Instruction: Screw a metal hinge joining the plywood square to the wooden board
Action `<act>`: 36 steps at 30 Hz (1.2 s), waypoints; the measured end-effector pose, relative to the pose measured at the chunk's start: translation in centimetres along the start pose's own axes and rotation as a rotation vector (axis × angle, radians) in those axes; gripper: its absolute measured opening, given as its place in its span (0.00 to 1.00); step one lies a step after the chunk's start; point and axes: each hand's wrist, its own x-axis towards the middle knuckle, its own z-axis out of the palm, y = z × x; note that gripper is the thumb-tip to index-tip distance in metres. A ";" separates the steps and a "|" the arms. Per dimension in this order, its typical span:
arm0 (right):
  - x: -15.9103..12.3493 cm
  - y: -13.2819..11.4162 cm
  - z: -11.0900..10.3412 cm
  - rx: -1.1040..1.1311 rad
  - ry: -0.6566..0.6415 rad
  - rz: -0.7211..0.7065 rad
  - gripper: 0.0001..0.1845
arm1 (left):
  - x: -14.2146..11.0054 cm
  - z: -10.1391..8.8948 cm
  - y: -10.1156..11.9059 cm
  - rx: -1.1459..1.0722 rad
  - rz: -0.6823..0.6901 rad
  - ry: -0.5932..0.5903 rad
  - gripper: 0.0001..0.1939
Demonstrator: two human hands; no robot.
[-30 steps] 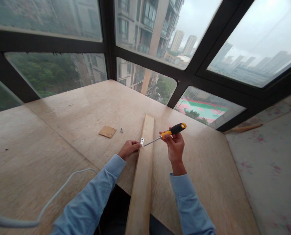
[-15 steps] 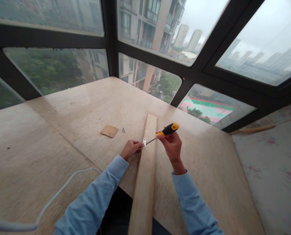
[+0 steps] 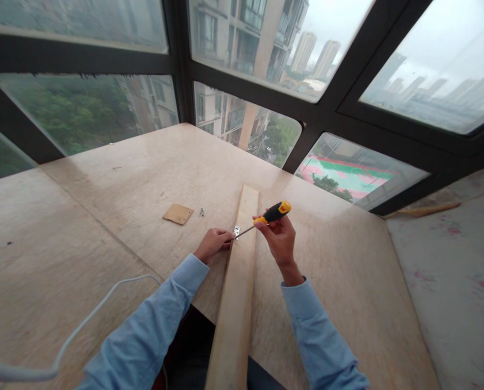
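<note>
A long pale wooden board [image 3: 234,303] lies lengthwise in front of me, its near end over the table edge. On its left edge sits a small silver metal plate with holes [image 3: 237,230]. My left hand [image 3: 214,244] is closed, thumb and fingers pinched at the plate's lower left side against the board; whether a screw is also between them is hidden. My right hand [image 3: 281,238] grips a yellow and black screwdriver [image 3: 275,212], tilted, with its shaft pointing down left. The screwdriver's tip is at the plate's lower end, near my left fingertips.
On the marble-patterned tabletop [image 3: 83,216], left of the board, lie a thin brown square piece [image 3: 178,214] and a few small screws [image 3: 201,212]. A white cable [image 3: 99,309] curves across the left. Dark window frames [image 3: 242,89] stand behind; a flowered wall [image 3: 453,271] is at right.
The screwdriver and my right hand have moved slightly left and down toward the plate, bringing the tip close to my left fingers. The whole view has shifted a little.
</note>
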 end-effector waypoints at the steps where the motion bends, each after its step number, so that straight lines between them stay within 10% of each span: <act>1: 0.0 0.0 0.0 0.002 -0.008 0.001 0.18 | 0.0 0.0 0.0 0.002 0.001 0.001 0.17; 24: -0.1 -1.3 0.4 -0.106 -0.177 -0.016 0.30 | -0.2 0.1 0.2 0.027 -0.004 -0.009 0.17; 31: 0.0 -2.0 0.4 -0.399 0.002 0.006 0.37 | -0.2 0.0 0.1 0.052 0.007 -0.002 0.18; 36: -0.1 -2.1 0.5 -0.152 -0.115 -0.016 0.39 | -0.3 0.1 0.2 0.058 0.010 -0.015 0.19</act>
